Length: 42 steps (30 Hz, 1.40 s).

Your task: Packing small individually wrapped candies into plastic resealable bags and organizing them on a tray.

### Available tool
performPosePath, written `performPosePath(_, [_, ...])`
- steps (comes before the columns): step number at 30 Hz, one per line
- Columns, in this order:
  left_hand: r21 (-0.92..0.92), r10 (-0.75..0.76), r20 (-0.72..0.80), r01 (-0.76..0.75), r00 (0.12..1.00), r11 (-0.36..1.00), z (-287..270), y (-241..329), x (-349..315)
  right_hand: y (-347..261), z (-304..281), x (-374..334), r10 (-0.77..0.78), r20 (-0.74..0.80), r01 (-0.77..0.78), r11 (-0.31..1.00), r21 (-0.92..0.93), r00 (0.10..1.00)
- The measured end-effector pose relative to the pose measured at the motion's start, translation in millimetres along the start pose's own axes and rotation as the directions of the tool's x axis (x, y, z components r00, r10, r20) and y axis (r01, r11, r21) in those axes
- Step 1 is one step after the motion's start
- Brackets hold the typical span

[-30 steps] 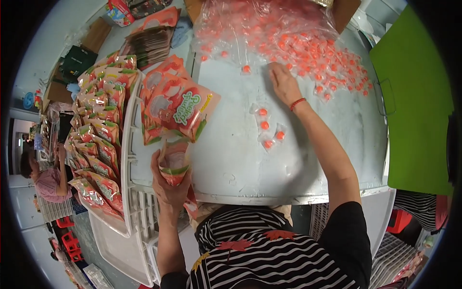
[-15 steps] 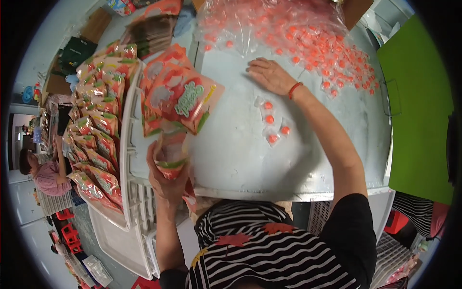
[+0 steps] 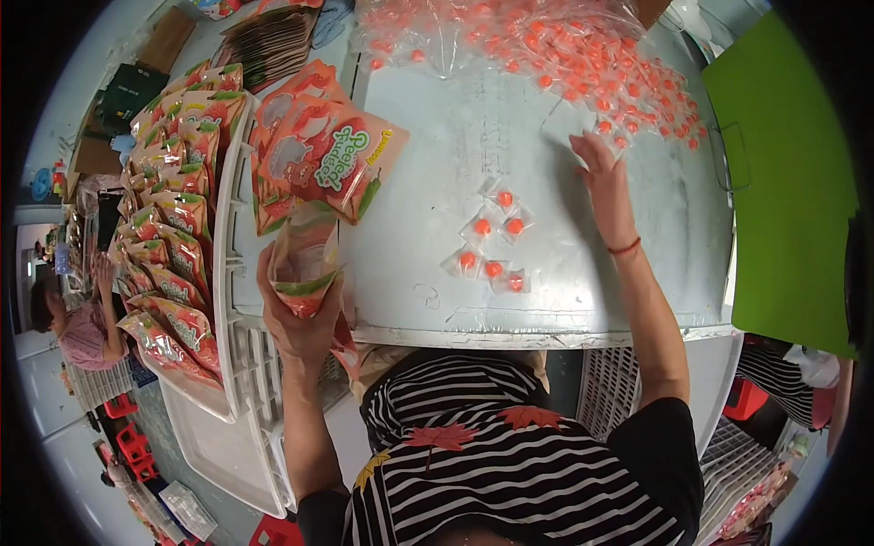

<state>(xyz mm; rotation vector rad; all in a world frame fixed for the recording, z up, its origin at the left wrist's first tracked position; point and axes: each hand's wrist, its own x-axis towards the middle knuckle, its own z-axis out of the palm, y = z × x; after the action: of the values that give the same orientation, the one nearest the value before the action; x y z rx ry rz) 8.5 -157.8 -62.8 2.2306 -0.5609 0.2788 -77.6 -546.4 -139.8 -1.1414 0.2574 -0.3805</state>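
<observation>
My left hand (image 3: 299, 320) is wrapped round the lower part of an orange-red candy pouch (image 3: 306, 247), whose mouth gapes upward at the table's left front. Over the table to the right, my right hand (image 3: 604, 185) is open and holds nothing, fingers apart, just short of the big heap's near edge. Several orange candies in clear wrappers (image 3: 493, 268) lie loose on the table between my hands. Beyond them spreads a large heap of the same wrapped candies (image 3: 601, 77), partly under clear plastic. Flat printed pouches (image 3: 319, 159) overlap behind my left hand.
On the left, a white crate (image 3: 233, 300) holds rows of filled pouches (image 3: 182, 214). A stack of flat pouches (image 3: 270, 41) lies at the far left. A green panel (image 3: 792, 182) borders the table's right side. Another person (image 3: 86, 332) is at the far left.
My right hand has swung right, away from the table's middle. More wrapped candies now lie in the loose group. My left hand still grips the pouch.
</observation>
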Motion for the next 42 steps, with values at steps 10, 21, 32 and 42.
performPosePath(10, [-0.008, 0.019, 0.025, -0.019, 1.000, 1.000, 5, 9, 0, 41, 93, -53, 0.025, 0.544, 0.542, 0.057, -0.838, 0.839])
performPosePath(21, [-0.029, -0.016, 0.009, 0.016, 1.000, 0.999, 8, 4, -1, 98, 176, -21, -0.237, 0.400, 0.439, 0.138, -0.888, 0.885])
performPosePath(32, [-0.028, -0.095, -0.032, 0.094, 0.995, 0.995, -7, -9, -13, 20, -10, 148, -0.427, 0.128, 0.015, -0.259, -0.966, 0.895])
performPosePath(42, [-0.060, -0.062, -0.011, 0.061, 0.998, 0.996, 6, 2, -1, 45, 15, 77, -0.301, 0.312, 0.220, -0.304, -0.927, 0.901])
